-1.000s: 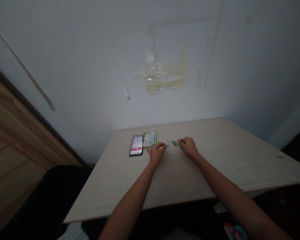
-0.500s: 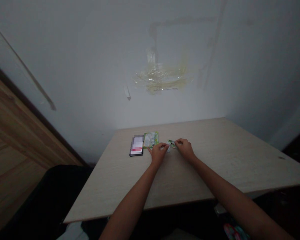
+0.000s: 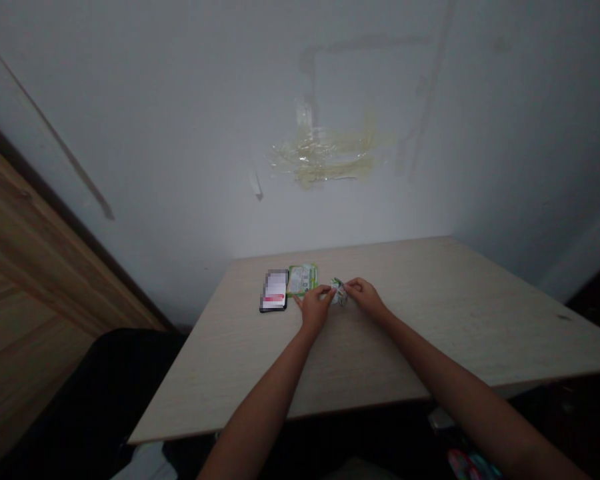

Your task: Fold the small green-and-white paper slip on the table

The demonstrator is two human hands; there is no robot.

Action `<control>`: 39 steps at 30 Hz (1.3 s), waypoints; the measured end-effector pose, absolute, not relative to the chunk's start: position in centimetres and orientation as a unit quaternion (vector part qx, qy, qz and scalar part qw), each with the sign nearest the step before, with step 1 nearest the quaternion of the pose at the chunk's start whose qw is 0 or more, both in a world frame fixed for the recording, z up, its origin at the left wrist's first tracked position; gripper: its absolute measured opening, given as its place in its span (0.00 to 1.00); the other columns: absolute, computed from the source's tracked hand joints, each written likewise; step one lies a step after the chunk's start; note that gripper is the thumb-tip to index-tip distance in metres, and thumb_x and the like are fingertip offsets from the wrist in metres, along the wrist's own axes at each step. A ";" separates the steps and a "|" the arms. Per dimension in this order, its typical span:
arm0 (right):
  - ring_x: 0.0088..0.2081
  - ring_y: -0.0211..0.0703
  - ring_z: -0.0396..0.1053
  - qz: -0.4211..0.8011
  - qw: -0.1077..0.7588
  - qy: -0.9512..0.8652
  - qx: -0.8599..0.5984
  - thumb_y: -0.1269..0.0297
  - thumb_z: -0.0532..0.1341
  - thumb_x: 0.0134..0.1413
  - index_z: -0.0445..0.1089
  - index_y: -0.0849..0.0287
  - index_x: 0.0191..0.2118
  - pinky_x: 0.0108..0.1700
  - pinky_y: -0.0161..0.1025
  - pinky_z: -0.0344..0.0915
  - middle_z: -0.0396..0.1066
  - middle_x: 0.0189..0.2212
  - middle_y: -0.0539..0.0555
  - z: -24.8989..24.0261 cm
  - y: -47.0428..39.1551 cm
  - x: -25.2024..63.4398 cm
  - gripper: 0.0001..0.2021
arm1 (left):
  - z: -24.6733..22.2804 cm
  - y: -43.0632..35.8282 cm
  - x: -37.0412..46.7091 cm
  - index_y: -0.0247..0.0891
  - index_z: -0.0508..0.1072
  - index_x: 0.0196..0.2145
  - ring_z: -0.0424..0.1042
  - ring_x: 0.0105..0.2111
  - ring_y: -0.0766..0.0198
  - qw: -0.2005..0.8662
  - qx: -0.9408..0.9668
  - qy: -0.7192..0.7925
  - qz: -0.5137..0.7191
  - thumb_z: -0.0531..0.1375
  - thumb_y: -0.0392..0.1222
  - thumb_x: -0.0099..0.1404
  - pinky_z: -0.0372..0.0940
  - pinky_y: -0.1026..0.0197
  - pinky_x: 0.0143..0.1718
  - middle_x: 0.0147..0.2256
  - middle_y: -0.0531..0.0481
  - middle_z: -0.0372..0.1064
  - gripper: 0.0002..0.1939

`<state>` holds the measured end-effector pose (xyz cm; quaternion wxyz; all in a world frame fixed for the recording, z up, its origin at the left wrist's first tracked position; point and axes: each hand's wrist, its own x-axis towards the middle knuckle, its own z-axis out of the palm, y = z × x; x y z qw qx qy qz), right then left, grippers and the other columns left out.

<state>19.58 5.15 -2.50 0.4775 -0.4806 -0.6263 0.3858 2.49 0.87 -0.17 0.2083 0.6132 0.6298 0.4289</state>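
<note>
Between my two hands is a small green-and-white printed piece (image 3: 339, 293), thin and bent; I cannot make out exactly what it is. My left hand (image 3: 316, 308) pinches its left side between thumb and fingertips. At its upper right edge, the fingertips of my right hand (image 3: 364, 295) are closed on it. A flat green-and-white printed packet (image 3: 303, 279) lies just beyond my left hand, its near edge close to the fingers. Left of the packet lies a phone (image 3: 274, 291) with its screen lit and blurred out.
The pale wooden table (image 3: 370, 360) reaches to a grey wall (image 3: 190, 133) with strips of clear tape (image 3: 325, 157) on it. At the left stand a wooden panel (image 3: 35, 267) and a dark object (image 3: 115, 380) beside the table edge.
My right hand has shifted slightly left, closer to my left hand. The printed piece, stretched out sideways before, now hangs bent between the fingers. Phone and packet lie as before.
</note>
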 end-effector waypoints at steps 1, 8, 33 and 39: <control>0.36 0.45 0.76 0.398 0.480 -0.623 -0.472 0.54 0.62 0.51 0.71 0.59 0.36 0.42 0.41 0.71 0.78 0.33 0.55 -2.4 5.2 19.6 0.13 | -0.2 0.9 2.5 0.47 0.82 0.37 0.74 0.50 0.53 0.210 0.614 0.629 0.428 0.60 0.52 0.65 0.32 0.33 0.67 0.43 0.50 0.81 0.12; 0.40 0.48 0.77 0.410 0.473 -0.627 -0.464 0.58 0.63 0.51 0.74 0.59 0.47 0.47 0.45 0.72 0.80 0.35 0.56 -1.6 5.2 20.1 0.18 | -0.2 1.1 2.3 0.47 0.82 0.38 0.71 0.54 0.50 0.223 0.615 0.628 0.421 0.61 0.49 0.64 0.28 0.30 0.67 0.46 0.48 0.80 0.11; 0.39 0.50 0.78 0.445 0.469 -0.609 -0.459 0.52 0.69 0.45 0.75 0.60 0.43 0.47 0.47 0.71 0.81 0.36 0.57 -2.5 5.6 20.6 0.21 | -0.1 1.3 1.8 0.47 0.83 0.36 0.73 0.52 0.51 0.198 0.614 0.638 0.420 0.62 0.49 0.64 0.27 0.32 0.67 0.44 0.49 0.81 0.10; 0.39 0.51 0.78 0.415 0.464 -0.623 -0.474 0.49 0.68 0.45 0.76 0.60 0.42 0.46 0.46 0.71 0.80 0.35 0.57 -3.2 6.0 20.6 0.22 | 0.0 1.2 1.9 0.46 0.83 0.36 0.73 0.52 0.52 0.199 0.613 0.642 0.414 0.62 0.48 0.64 0.27 0.31 0.67 0.44 0.50 0.81 0.09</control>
